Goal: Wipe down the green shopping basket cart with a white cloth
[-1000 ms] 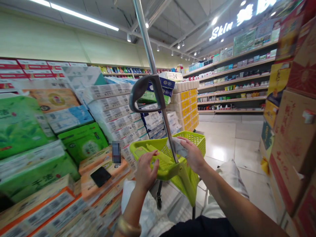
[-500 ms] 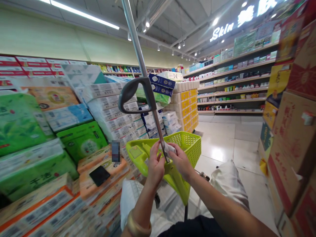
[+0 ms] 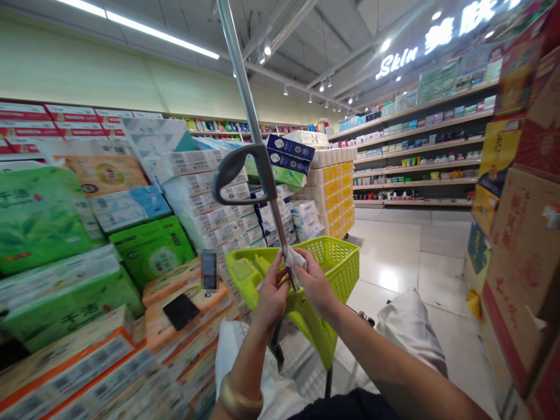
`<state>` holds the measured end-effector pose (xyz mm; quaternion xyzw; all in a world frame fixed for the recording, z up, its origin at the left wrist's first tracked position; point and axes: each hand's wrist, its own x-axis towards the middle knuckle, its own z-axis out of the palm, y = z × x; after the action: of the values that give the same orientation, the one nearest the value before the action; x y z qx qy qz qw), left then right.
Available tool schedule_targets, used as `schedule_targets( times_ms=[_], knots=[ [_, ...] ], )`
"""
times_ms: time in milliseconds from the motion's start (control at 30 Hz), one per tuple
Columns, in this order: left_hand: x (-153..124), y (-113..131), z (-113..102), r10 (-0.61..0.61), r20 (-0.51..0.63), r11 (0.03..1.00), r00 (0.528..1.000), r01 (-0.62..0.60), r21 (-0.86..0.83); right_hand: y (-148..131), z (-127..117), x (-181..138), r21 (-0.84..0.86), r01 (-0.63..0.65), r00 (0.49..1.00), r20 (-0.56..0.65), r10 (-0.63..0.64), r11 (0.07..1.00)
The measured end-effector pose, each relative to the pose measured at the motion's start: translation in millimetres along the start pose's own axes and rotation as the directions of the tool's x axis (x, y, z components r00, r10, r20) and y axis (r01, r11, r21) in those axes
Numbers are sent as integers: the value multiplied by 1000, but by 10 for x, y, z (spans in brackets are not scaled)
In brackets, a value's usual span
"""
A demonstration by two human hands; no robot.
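A shiny metal pole [image 3: 242, 76] with a grey loop handle [image 3: 238, 175] slants down in front of me, its lower end at a lime-green shopping cart basket [image 3: 345, 268]. My right hand [image 3: 317, 283] pinches a white wipe or tissue [image 3: 295, 256] and presses it round the lower pole. On the left side of the pole, my left hand [image 3: 271, 297] has its fingers closed on the metal, just below the wipe. A gold bangle [image 3: 240, 399] circles my left wrist.
Stacked tissue packs [image 3: 39, 216] fill the left, with a black flat object [image 3: 181, 311] lying on one. Yellow-sided packs [image 3: 339, 186] stand ahead. Cardboard cartons [image 3: 520, 233] line the right side. Shelves of small goods [image 3: 420, 154] stand at the back beyond the tiled floor [image 3: 389, 245].
The wipe has shifted slightly up and now wraps more of the pole's front. Both hands stay at the pole's lower end. The whole view has swung slightly left.
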<state>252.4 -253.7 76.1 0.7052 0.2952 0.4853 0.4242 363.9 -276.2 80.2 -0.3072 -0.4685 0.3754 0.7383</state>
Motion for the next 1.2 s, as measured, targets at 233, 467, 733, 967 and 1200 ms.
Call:
schedule_targets(
  times_ms=[233, 467, 733, 967, 1200],
  knots=[
    [-11, -37, -42, -6, -7, 1000, 1000, 6, -22, -161, 110, 121, -123, 187, 980, -45, -194, 975],
    [-26, -31, -13, 4, 0, 989, 1000, -4, -148, 36, 17, -6, -469, 491, 864, 157, -478, 734],
    [5, -165, -36, 10, -22, 996, 1000, -12, -85, 28, -16, 190, -442, 546, 828, 152, -540, 712],
    [-68, -41, 24, -46, -28, 970, 999, 38, -241, -292, 127, 416, -296, 553, 827, 80, -557, 779],
    [31, -40, -40, -165, 59, 920, 985, 175, -351, -333, 148, 579, 155, 89, 996, 1, -90, 984]
  ],
)
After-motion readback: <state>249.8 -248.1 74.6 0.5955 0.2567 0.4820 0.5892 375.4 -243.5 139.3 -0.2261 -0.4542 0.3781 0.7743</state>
